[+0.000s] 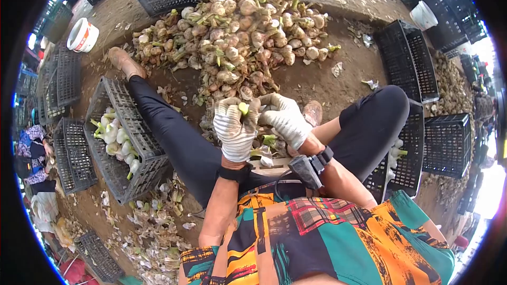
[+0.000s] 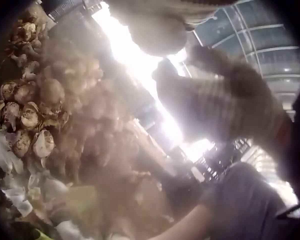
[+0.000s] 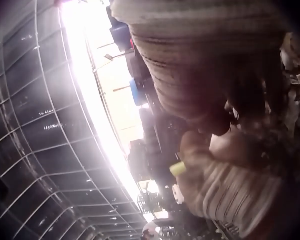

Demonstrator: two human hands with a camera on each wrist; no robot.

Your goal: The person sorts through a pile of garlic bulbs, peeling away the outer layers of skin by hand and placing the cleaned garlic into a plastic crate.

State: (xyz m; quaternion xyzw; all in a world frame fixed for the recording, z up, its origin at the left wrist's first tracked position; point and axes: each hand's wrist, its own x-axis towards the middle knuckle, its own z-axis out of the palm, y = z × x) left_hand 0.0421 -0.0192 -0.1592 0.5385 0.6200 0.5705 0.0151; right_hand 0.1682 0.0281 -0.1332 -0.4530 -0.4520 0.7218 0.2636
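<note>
My left hand, in a striped white glove, grips a garlic bulb. The bulb's cut green stem pokes out between thumb and fingers. Close against it on the right, my gloved right hand pinches at the bulb with curled fingers; its fingertips are dark with dirt. Both hands are over the lap, between the spread legs. Most of the bulb is hidden by the gloves. In the left wrist view the right hand is a blurred shape against bright light. A large heap of unpeeled garlic lies just beyond the hands.
A black crate with cleaned white garlic stands by the left leg. Another crate with garlic is behind the right knee. Peeled skins litter the ground at left. More crates and a white bucket surround the spot.
</note>
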